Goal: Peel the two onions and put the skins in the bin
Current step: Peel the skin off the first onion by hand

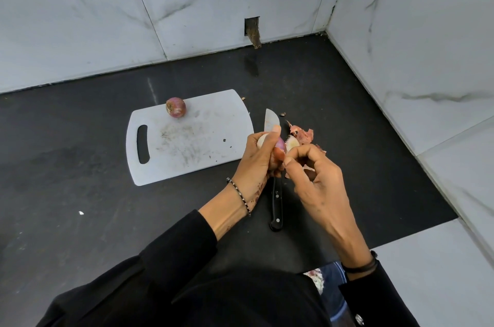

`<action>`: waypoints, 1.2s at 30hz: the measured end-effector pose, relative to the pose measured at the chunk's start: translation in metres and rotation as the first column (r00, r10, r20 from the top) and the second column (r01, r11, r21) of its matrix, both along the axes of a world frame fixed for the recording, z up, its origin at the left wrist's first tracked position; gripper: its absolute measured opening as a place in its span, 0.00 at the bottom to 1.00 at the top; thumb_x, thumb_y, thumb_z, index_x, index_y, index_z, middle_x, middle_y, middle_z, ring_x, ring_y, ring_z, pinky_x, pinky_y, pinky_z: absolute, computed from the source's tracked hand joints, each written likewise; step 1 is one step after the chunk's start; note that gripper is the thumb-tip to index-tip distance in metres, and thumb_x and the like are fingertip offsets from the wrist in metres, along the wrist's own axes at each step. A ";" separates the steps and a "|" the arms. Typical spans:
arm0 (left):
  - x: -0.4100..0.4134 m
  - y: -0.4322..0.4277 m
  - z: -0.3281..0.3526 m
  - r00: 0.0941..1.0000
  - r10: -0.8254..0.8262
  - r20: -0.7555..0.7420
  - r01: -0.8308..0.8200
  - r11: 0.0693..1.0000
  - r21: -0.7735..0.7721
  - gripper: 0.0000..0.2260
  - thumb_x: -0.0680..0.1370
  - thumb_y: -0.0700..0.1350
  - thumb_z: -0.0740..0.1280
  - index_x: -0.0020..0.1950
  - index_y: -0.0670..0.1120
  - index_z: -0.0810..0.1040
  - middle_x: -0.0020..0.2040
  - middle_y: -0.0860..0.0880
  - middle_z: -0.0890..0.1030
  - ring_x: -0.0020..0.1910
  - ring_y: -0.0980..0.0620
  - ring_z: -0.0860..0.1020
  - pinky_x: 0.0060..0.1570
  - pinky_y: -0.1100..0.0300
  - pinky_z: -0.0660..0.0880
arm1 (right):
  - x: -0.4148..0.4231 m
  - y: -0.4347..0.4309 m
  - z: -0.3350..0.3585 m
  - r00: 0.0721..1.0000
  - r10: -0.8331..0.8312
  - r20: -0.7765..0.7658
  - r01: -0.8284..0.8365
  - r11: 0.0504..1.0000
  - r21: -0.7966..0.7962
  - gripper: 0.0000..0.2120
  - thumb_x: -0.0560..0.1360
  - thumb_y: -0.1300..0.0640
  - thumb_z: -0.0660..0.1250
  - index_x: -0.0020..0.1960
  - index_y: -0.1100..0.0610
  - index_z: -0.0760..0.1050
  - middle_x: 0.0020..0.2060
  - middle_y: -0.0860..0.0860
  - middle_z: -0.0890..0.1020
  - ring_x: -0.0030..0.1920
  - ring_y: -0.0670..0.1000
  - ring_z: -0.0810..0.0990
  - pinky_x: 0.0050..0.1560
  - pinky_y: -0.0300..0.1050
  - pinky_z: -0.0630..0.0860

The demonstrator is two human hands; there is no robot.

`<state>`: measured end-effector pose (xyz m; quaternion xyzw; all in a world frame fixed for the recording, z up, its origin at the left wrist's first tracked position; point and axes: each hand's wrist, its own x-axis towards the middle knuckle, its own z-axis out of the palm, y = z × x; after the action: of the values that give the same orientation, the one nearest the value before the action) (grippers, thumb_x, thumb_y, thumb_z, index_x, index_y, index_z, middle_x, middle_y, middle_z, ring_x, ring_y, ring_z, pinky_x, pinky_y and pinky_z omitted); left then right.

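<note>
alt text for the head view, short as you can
A left hand grips a partly peeled red onion above a black counter while the right hand pinches its skin. A second, unpeeled onion sits on a white cutting board; a knife and loose skins lie beside it.

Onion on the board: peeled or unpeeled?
Unpeeled: the board onion has reddish-purple skin over all that shows, on the cutting board. Loose skins lie off the board, beside the knife.

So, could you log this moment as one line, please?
left hand: holds onion; right hand: pinches skin; second onion: on board; knife: on counter; loose skins: beside knife
</note>
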<state>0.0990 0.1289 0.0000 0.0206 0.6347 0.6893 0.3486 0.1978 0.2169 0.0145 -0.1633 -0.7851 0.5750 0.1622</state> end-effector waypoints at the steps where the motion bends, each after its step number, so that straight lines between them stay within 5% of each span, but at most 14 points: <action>1: 0.000 0.000 0.000 1.000 0.010 0.011 -0.009 1.000 -0.004 0.24 0.77 0.63 0.65 0.58 0.43 0.69 0.37 0.49 0.74 0.28 0.59 0.75 0.33 0.62 0.73 | 0.000 -0.001 -0.001 1.000 0.008 -0.009 -0.008 1.000 -0.002 0.05 0.79 0.51 0.67 0.45 0.47 0.78 0.42 0.45 0.82 0.44 0.50 0.83 0.45 0.47 0.79; 4: 0.001 0.002 0.006 0.990 0.072 0.119 -0.074 0.997 0.019 0.31 0.74 0.61 0.67 0.65 0.38 0.68 0.44 0.44 0.76 0.37 0.54 0.78 0.39 0.57 0.79 | 0.002 -0.003 -0.002 1.000 0.026 -0.015 -0.026 1.000 0.011 0.07 0.77 0.46 0.65 0.46 0.48 0.79 0.44 0.45 0.82 0.47 0.51 0.82 0.48 0.51 0.81; 6: 0.003 0.001 0.011 0.963 0.126 0.238 -0.136 0.990 0.028 0.31 0.72 0.59 0.69 0.68 0.42 0.68 0.58 0.39 0.77 0.51 0.47 0.80 0.52 0.51 0.80 | 0.004 -0.003 -0.003 1.000 0.028 -0.007 -0.028 1.000 -0.005 0.07 0.76 0.46 0.64 0.46 0.48 0.78 0.44 0.43 0.82 0.47 0.50 0.82 0.46 0.47 0.80; 8: 0.002 -0.002 0.013 0.944 0.134 0.301 -0.155 0.987 0.046 0.27 0.75 0.56 0.69 0.69 0.45 0.68 0.64 0.38 0.76 0.56 0.45 0.79 0.55 0.51 0.78 | 0.007 -0.002 -0.004 0.999 0.048 -0.005 -0.048 0.999 0.019 0.06 0.75 0.48 0.65 0.46 0.49 0.78 0.44 0.41 0.81 0.46 0.48 0.81 0.44 0.40 0.78; 14: -0.001 -0.009 0.011 0.950 0.051 0.307 -0.061 0.998 0.023 0.23 0.79 0.57 0.64 0.68 0.45 0.68 0.51 0.42 0.81 0.44 0.49 0.82 0.46 0.55 0.80 | 0.016 0.000 -0.005 0.983 0.181 -0.017 -0.177 0.973 0.146 0.05 0.74 0.51 0.66 0.45 0.51 0.77 0.44 0.44 0.80 0.44 0.50 0.79 0.40 0.38 0.76; 16: -0.002 -0.009 0.013 0.939 0.070 0.336 -0.092 0.994 0.050 0.24 0.80 0.55 0.64 0.70 0.41 0.68 0.44 0.42 0.81 0.37 0.50 0.82 0.45 0.55 0.81 | 0.018 0.003 -0.006 0.994 0.103 -0.029 -0.097 0.984 0.148 0.01 0.74 0.55 0.68 0.45 0.52 0.78 0.43 0.45 0.80 0.42 0.51 0.80 0.40 0.43 0.77; 19: -0.006 -0.010 0.013 0.910 0.104 0.400 -0.155 0.983 0.099 0.18 0.80 0.52 0.65 0.64 0.42 0.70 0.55 0.36 0.79 0.42 0.44 0.83 0.55 0.44 0.79 | 0.019 0.011 -0.008 0.994 -0.111 -0.025 0.113 0.985 0.127 0.05 0.76 0.61 0.71 0.44 0.52 0.79 0.41 0.46 0.82 0.41 0.50 0.81 0.41 0.48 0.79; 24: -0.007 -0.016 0.016 0.863 0.068 0.501 -0.153 0.980 0.130 0.14 0.79 0.52 0.66 0.58 0.43 0.73 0.49 0.34 0.81 0.47 0.37 0.83 0.45 0.47 0.83 | 0.017 0.031 -0.016 0.950 -0.311 0.039 0.289 0.916 0.278 0.04 0.77 0.51 0.68 0.47 0.50 0.80 0.42 0.44 0.82 0.42 0.44 0.80 0.43 0.46 0.80; 28: -0.006 -0.019 0.016 0.876 -0.044 0.481 -0.035 0.987 0.155 0.17 0.80 0.54 0.63 0.55 0.39 0.75 0.39 0.37 0.84 0.37 0.42 0.84 0.35 0.54 0.83 | 0.017 0.039 -0.020 0.954 -0.296 0.051 0.244 0.863 0.443 0.04 0.79 0.51 0.69 0.49 0.51 0.81 0.42 0.45 0.81 0.41 0.44 0.79 0.42 0.48 0.81; 36: -0.003 -0.015 0.016 0.939 -0.153 0.307 0.125 0.986 0.109 0.18 0.81 0.53 0.58 0.54 0.37 0.75 0.44 0.36 0.78 0.32 0.45 0.77 0.27 0.61 0.72 | 0.011 0.024 0.009 0.985 -0.119 -0.123 0.158 0.910 0.383 0.04 0.80 0.53 0.71 0.51 0.54 0.82 0.43 0.45 0.82 0.42 0.46 0.81 0.40 0.44 0.78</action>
<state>0.0960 0.1135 0.0165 -0.0295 0.5372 0.6847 0.4917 0.2092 0.2413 0.0239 -0.1547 -0.8617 0.4008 0.2698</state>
